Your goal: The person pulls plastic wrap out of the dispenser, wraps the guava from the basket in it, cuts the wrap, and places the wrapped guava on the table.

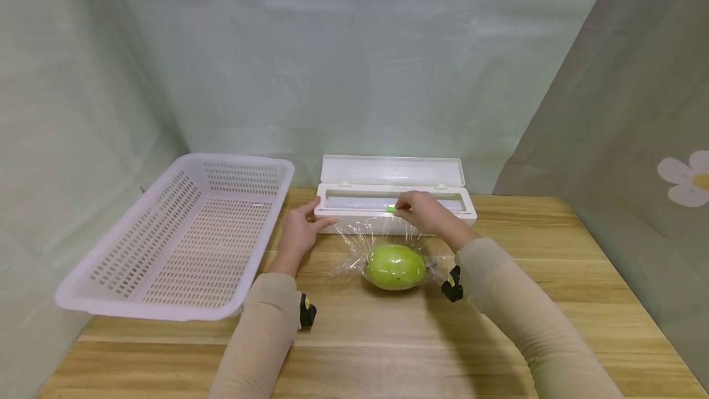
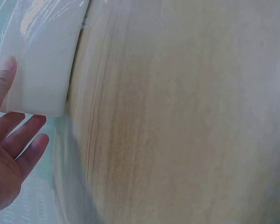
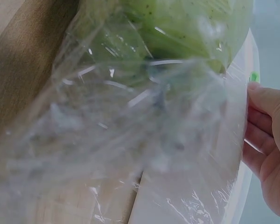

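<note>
A white cling film dispenser (image 1: 376, 225) stands at the table's back edge, its lid (image 1: 393, 170) raised and a film roll (image 1: 360, 202) inside. My left hand (image 1: 297, 231) holds its left end, thumb (image 2: 8, 70) on the front face and fingers at the end. With fingertips, my right hand (image 1: 423, 211) pinches the small green slide cutter (image 1: 391, 209) on the front rim, right of the middle. Clear film (image 3: 107, 135) runs from the dispenser down to a green oval fruit (image 1: 395, 267), covering it and bunching loosely at both its ends.
On the left stands a large white perforated plastic basket (image 1: 205, 251), close beside my left forearm. The wooden table (image 1: 365, 356) reaches toward me in front of the fruit. Pale cloth hangs behind and at both sides.
</note>
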The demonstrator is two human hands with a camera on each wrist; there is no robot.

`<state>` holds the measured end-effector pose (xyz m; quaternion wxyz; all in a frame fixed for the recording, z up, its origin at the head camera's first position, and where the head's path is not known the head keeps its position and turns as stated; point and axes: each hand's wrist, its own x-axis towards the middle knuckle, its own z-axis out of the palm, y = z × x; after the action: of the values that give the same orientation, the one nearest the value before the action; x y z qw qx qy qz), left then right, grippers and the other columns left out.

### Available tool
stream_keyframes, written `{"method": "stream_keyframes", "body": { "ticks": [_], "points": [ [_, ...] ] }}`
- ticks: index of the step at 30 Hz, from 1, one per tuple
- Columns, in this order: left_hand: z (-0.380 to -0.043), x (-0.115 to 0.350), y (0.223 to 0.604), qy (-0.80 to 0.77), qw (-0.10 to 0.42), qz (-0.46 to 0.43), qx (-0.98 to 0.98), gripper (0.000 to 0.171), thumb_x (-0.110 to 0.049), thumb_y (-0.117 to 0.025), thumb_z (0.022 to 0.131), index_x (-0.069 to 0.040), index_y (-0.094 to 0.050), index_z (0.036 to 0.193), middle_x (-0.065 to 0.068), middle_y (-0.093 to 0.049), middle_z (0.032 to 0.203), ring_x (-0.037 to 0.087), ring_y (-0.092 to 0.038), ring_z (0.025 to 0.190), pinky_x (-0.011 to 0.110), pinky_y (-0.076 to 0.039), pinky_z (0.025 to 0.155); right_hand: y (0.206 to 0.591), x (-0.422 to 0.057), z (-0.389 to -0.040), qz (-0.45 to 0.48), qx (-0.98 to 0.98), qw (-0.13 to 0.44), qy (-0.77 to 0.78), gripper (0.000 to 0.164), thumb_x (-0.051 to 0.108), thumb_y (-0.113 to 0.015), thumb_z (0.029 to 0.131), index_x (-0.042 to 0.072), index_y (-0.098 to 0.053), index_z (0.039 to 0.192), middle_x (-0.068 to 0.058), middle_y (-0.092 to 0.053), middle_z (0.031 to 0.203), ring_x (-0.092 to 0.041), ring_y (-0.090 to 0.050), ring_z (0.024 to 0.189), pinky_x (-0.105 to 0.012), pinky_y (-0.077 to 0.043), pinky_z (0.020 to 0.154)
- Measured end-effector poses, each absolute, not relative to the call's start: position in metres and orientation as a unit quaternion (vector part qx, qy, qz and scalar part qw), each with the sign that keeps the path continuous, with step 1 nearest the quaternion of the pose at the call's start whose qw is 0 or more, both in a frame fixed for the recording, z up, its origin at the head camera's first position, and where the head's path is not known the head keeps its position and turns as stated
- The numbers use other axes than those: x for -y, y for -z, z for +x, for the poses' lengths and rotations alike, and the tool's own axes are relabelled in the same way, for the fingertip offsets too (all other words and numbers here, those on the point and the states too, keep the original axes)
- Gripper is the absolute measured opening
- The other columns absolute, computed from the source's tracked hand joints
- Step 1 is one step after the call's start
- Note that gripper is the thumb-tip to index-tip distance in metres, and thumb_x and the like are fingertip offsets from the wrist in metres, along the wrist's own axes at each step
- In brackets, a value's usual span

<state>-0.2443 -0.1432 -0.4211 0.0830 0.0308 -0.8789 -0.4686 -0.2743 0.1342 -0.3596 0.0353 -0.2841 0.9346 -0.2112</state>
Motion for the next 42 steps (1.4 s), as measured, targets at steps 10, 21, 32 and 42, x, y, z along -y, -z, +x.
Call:
{"method": "stream_keyframes", "body": {
  "ticks": [10, 21, 32, 42],
  "points": [
    [-0.2445, 0.1431, 0.4219, 0.474, 0.081, 0.029, 0.876, 0.070, -0.036, -0.075, 0.076, -0.014, -0.049, 0.137, 0.008, -0.049, 0.141, 0.024, -0.057, 0.118, 0.038, -0.051, 0.091, 0.3611, -0.1357, -0.2753, -0.290, -0.934, 0.033, 0.207, 0.016, 0.014, -0.061, 0.092, 0.002, -0.066, 0.101, -0.010, -0.069, 0.097, -0.024, -0.064, 0.094, -0.037, -0.053, 0.086],
    [-0.2448, 0.1437, 0.4224, 0.479, 0.080, 0.028, 0.874, 0.070, -0.036, -0.075, 0.077, -0.013, -0.049, 0.137, 0.006, -0.049, 0.140, 0.023, -0.055, 0.121, 0.037, -0.051, 0.092, 0.3620, -0.1379, -0.2754, -0.288, -0.934, 0.035, 0.209, 0.017, 0.014, -0.061, 0.092, 0.002, -0.066, 0.102, -0.011, -0.069, 0.098, -0.024, -0.064, 0.093, -0.036, -0.053, 0.086],
    [-0.2443, 0.1444, 0.4222, 0.483, 0.076, 0.025, 0.872, 0.070, -0.037, -0.074, 0.077, -0.014, -0.048, 0.138, 0.006, -0.048, 0.141, 0.023, -0.055, 0.121, 0.037, -0.052, 0.090, 0.3624, -0.1393, -0.2754, -0.293, -0.933, 0.027, 0.208, 0.016, 0.013, -0.061, 0.091, 0.002, -0.066, 0.100, -0.011, -0.069, 0.096, -0.024, -0.064, 0.092, -0.037, -0.053, 0.085],
    [-0.2446, 0.1448, 0.4236, 0.488, 0.077, 0.022, 0.869, 0.071, -0.038, -0.074, 0.076, -0.015, -0.048, 0.138, 0.007, -0.049, 0.140, 0.023, -0.055, 0.120, 0.036, -0.053, 0.087, 0.3611, -0.1412, -0.2741, -0.292, -0.934, 0.029, 0.204, 0.016, 0.013, -0.061, 0.092, 0.002, -0.066, 0.101, -0.010, -0.069, 0.097, -0.024, -0.064, 0.093, -0.037, -0.053, 0.085]
  ]
}}
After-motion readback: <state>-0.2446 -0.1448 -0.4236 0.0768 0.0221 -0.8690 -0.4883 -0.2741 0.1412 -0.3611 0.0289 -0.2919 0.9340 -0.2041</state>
